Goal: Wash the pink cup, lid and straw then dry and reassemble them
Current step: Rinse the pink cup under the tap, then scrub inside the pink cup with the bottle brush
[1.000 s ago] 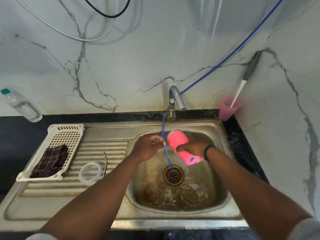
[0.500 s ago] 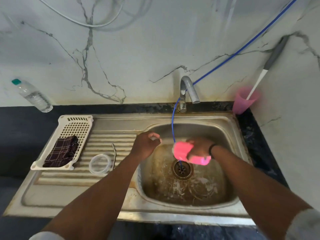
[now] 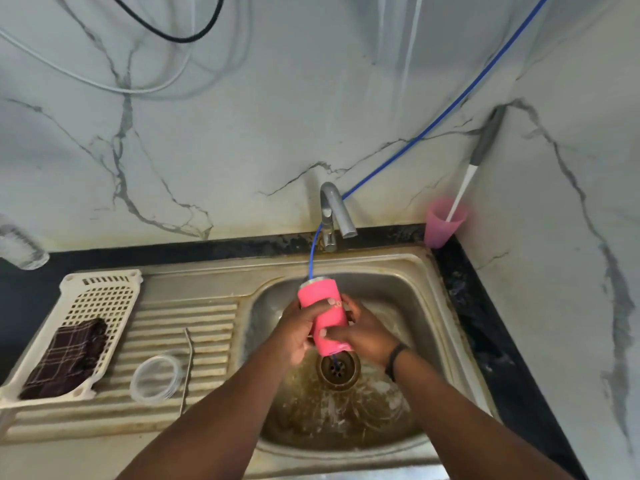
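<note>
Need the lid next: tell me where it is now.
In the head view, the clear lid lies on the ribbed drainboard left of the basin, between the white basket and the metal straw.

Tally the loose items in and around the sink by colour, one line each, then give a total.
Pink: 2, the cup in both hands and the holder cup in the corner
Clear: 2, the lid and the bottle
Metal: 1, the straw
White: 1, the basket
Dark checked: 1, the cloth
Total: 7
</note>
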